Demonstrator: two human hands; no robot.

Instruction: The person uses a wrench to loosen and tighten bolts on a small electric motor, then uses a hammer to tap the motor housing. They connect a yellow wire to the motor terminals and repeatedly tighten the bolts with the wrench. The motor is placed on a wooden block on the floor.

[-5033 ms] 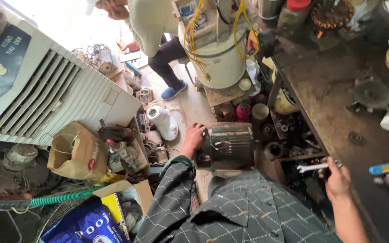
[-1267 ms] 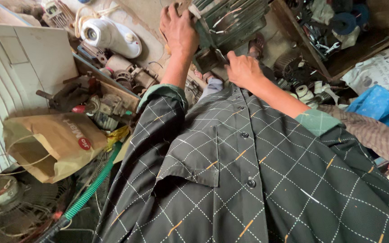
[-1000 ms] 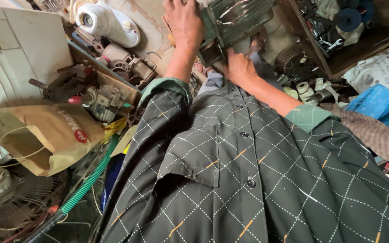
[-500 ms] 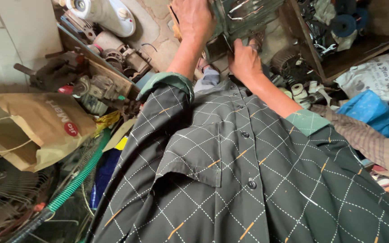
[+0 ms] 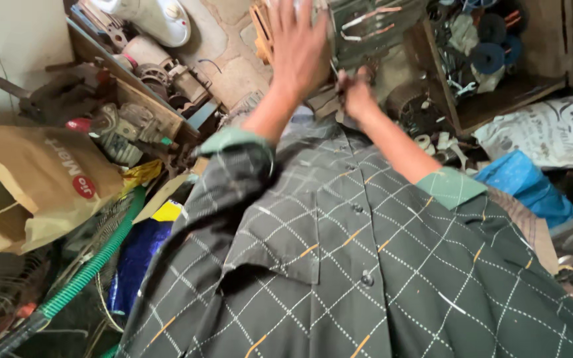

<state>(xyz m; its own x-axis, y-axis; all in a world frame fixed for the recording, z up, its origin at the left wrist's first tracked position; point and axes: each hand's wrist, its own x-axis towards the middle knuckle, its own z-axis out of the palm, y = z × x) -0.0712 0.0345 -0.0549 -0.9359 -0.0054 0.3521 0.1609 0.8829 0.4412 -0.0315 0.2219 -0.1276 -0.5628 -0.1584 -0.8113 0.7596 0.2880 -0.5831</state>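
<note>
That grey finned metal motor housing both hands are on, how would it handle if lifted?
The grey finned metal motor housing looks dense, so probably heavy for its size. Its ribbed surface should give grip rather than slip. The left hand and right hand both on it suggests a two-handed lift.

Place: cluttered repair workshop
Signs: motor (image 5: 373, 30) with bare windings, spare parts in wooden crate (image 5: 492, 73), green hose (image 5: 87, 272)

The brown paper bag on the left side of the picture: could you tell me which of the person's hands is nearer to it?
Left. The left hand is raised against the grey motor, on the side toward the brown paper bag. The right hand is under the motor, further from the bag.
</note>
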